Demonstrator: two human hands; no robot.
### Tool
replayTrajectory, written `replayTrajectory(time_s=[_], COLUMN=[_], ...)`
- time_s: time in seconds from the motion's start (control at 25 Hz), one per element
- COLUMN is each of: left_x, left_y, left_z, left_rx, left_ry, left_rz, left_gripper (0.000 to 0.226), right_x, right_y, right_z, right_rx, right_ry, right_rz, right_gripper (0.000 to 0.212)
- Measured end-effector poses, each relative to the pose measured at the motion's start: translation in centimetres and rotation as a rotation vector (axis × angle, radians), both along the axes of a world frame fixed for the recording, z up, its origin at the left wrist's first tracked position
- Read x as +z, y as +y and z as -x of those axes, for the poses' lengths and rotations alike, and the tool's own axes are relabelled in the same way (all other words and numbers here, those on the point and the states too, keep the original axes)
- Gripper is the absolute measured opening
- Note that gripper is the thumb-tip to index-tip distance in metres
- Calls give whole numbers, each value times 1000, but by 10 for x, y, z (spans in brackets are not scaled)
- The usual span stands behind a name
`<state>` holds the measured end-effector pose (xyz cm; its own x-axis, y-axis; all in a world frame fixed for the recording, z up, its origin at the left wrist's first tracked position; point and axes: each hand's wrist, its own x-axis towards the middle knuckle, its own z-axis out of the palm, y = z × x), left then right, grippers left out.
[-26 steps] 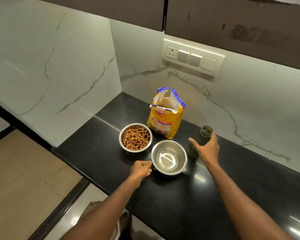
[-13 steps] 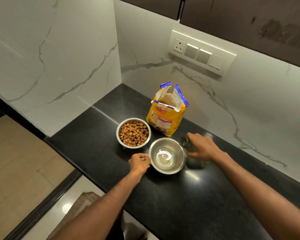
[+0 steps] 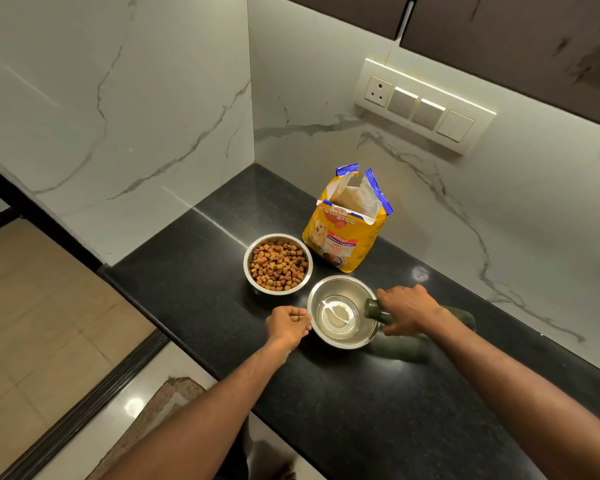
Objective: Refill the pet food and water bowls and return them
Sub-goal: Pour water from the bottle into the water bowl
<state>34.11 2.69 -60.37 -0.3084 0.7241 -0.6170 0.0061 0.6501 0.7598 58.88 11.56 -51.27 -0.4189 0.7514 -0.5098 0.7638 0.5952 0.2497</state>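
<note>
On the black counter (image 3: pixel 194 271), I'm tipping the green bottle (image 3: pixel 378 311), gripped in my right hand (image 3: pixel 407 311), over the water bowl (image 3: pixel 340 282); my left hand (image 3: pixel 288 325), curled, is pinching its rim.

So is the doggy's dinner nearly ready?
Halfway. The food bowl is already full of kibble. Now the right hand tips a green bottle over the water bowl, which the left hand steadies. Both bowls sit on the counter, not returned yet.
</note>
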Motion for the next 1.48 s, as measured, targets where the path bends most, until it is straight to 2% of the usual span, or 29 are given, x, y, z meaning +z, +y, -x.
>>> replayTrajectory(time_s=[0.92, 1.36, 1.48], left_x=[1, 1, 2], left_y=[-1, -3, -3], left_z=[3, 3, 3], left_rx=[6, 15, 16], left_ry=[-63, -89, -89], left_rz=[-5, -12, -20], left_gripper=[10, 5, 6], right_x=[15, 26, 21], right_y=[4, 0, -2], right_z=[24, 85, 94], right_rx=[-15, 88, 124], right_ry=[-321, -674, -691], right_rz=[35, -21, -32], right_gripper=[71, 44, 39])
